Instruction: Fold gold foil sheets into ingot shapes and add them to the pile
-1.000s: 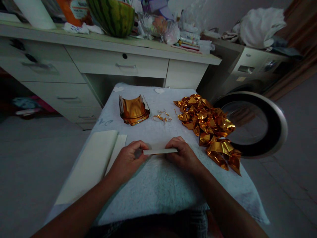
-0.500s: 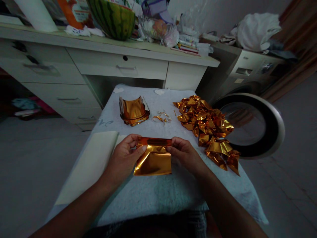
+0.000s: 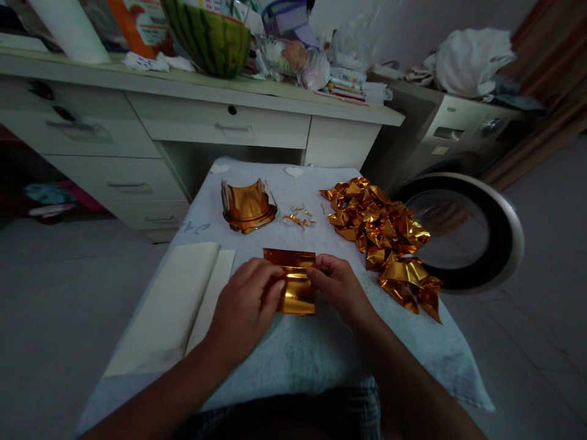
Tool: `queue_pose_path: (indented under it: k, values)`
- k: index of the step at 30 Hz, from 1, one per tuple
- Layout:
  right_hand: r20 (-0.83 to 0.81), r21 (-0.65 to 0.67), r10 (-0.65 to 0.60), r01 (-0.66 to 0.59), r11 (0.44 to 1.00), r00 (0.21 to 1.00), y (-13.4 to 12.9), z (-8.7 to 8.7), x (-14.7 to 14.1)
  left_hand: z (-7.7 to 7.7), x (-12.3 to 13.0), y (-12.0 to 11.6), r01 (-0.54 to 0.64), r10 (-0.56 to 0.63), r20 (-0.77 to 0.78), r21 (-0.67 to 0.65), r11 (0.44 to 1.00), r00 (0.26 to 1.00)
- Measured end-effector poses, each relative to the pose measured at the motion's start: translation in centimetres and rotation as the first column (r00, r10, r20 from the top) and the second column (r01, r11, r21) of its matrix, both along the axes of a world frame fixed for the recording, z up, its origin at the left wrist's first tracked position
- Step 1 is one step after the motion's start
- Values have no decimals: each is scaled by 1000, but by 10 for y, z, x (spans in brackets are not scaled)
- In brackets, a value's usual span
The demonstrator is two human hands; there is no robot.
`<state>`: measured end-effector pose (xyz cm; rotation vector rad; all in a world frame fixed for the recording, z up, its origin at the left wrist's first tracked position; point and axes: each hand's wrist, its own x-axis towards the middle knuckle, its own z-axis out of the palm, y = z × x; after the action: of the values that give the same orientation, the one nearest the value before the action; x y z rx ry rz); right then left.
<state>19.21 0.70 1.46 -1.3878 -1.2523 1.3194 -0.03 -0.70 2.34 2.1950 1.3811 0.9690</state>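
The fingers (image 3: 270, 271) of your left hand (image 3: 245, 299) are drawn close together over the left part of a shiny copper-gold foil sheet (image 3: 299, 296), hiding some of it; they look pinched on it. Your right hand (image 3: 339, 284) grips the right edge between thumb and fingers, the thumb on the face nearest you. Gripped from both sides, the sheet probably stays taut and square, and a crease runs across it between your hands. The sheet is in front of you, over the near middle of the pale, cloth-covered desk (image 3: 288, 357); you cannot tell here whether its lower edge touches the cloth.

To your left lies a long off-white folded sheet (image 3: 160, 305), seemingly set aside to leave the middle for working. Beyond your hands, a curved stack of copper-gold foil pieces (image 3: 250, 205) stands within reach, likely for easy picking. Just beside it lie thin gold curled scraps (image 3: 300, 217). Right of these, a heap of crumpled-looking folded gold foil shapes (image 3: 376, 214) spreads along the edge, apparently grouped to stay apart from the flat pieces.
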Motion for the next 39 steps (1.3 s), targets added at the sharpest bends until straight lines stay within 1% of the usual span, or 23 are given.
queue_pose_path:
  k: [1, 2, 5, 8, 11, 14, 16, 17, 18, 19, 20, 21, 22, 23, 24, 25, 27, 28, 29, 31, 33, 36, 39]
  values:
    - [7, 16, -4, 4, 1000, 1000, -1, 1, -2, 2, 4, -3, 57, -58, -13, -40, 998, 998]
    - [1, 30, 2, -2, 1000, 1000, -2, 1, -4, 3, 7, -5, 67, -67, 1, -61, 996, 998]
    - [-71, 52, 55, -51, 997, 996, -6, 4, -8, 3, 15, -8, 57, -50, 61, -123, 991, 997]
    - [-130, 76, 106, -97, 992, 986, -11, 7, -11, 6, 17, -10, 47, -27, 101, -203, 978, 994]
    - [-141, 119, 149, -133, 984, 979, -16, 9, -11, 10, 16, -12, 6, 34, 134, -283, 959, 990]
    - [-105, 145, 187, -171, 975, 977, -21, 13, -10, 10, 13, -11, -50, 121, 189, -342, 938, 975]
    - [-74, 165, 204, -189, 968, 976, -23, 16, -10, 9, 12, -10, -62, 160, 230, -383, 922, 960]
    - [-56, 181, 193, -180, 967, 980, -23, 18, -9, 9, 11, -9, -56, 172, 255, -406, 912, 952]
    - [-29, 199, 158, -149, 969, 987, -24, 19, -7, 9, 10, -8, -49, 183, 278, -427, 903, 943]
    - [15, 224, 90, -91, 970, 996, -24, 19, -5, 9, 10, -8, -42, 194, 301, -447, 894, 934]
    - [74, 258, -11, -9, 966, 997, -24, 18, -3, 8, 9, -7, -31, 204, 326, -466, 884, 923]
    - [138, 295, -128, 83, 952, 982, -23, 16, 1, 8, 9, -7, -19, 213, 351, -481, 876, 912]
    - [200, 331, -240, 166, 929, 950, -22, 14, 4, 8, 9, -6, -9, 223, 380, -491, 871, 898]
    - [239, 350, -322, 228, 909, 916, -21, 12, 7, 7, 9, -6, 3, 233, 412, -497, 868, 881]
    - [242, 330, -336, 248, 911, 910, -20, 9, 10, 6, 9, -6, 18, 244, 449, -504, 864, 859]
    - [204, 282, -294, 231, 931, 934, -19, 6, 12, 5, 10, -5, 40, 256, 491, -514, 857, 832]
    - [36, 159, -123, 116, 980, 992, -18, 2, 15, 3, 12, -5, 108, 292, 584, -553, 826, 757]
    - [-59, 114, -50, 56, 992, 997, -17, 1, 15, 3, 13, -5, 158, 316, 630, -579, 800, 709]
    - [-137, 85, -12, 24, 996, 990, -17, 1, 15, 3, 15, -5, 211, 344, 670, -603, 770, 658]
    - [-223, 53, -27, 40, 998, 974, -15, 0, 14, 3, 17, -6, 289, 405, 718, -633, 718, 565]
    - [-245, 40, -75, 88, 995, 967, -14, 0, 13, 4, 18, -6, 321, 444, 737, -641, 697, 510]
    - [-236, 37, -82, 94, 995, 968, -12, 0, 13, 3, 17, -5, 330, 464, 740, -648, 687, 487]
    - [-231, -13, -66, 65, 998, 971, -11, -1, 12, 2, 16, -5, 340, 476, 733, -661, 669, 487]
